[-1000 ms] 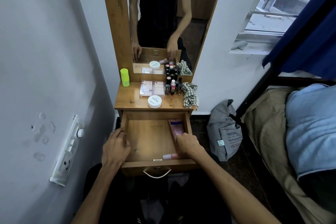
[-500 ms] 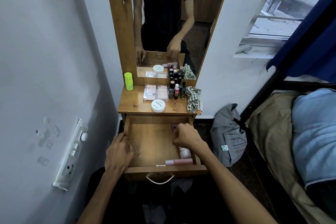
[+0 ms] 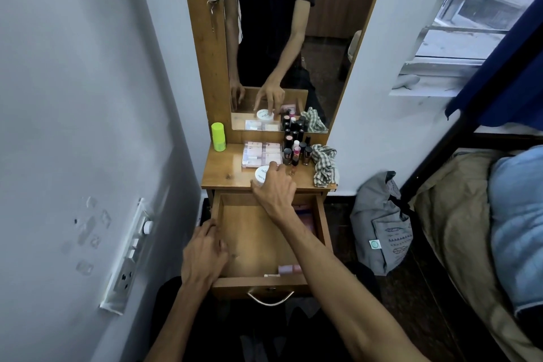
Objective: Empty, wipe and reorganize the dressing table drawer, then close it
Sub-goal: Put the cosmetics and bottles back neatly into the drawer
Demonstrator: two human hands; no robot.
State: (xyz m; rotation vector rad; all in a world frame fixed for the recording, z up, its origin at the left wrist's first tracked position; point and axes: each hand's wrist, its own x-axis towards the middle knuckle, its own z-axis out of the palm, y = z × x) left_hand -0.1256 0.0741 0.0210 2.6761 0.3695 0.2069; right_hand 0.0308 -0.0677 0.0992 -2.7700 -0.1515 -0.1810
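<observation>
The wooden drawer [image 3: 266, 283] of the dressing table stands pulled out. Inside it, a pink tube [image 3: 305, 219] lies along the right wall and a small pink bottle [image 3: 289, 268] lies at the front. My left hand [image 3: 204, 256] holds the drawer's left wall near the front corner, fingers bent over the edge. My right hand [image 3: 274, 189] reaches over the drawer onto the tabletop [image 3: 223, 176], where its thumb and fingers curl round a white round jar [image 3: 261, 173]. The hand covers most of the jar.
On the tabletop stand a green bottle [image 3: 218, 137], flat pink boxes [image 3: 260, 153], several small nail polish bottles [image 3: 296, 147] and a checked cloth [image 3: 324, 164]. A grey bag [image 3: 382, 226] sits on the floor to the right, beside a bed [image 3: 470, 214]. A switchboard [image 3: 129, 256] juts from the left wall.
My right hand has come out of the drawer's right side and moved up to the white jar on the tabletop. My left hand stays on the drawer's left wall.
</observation>
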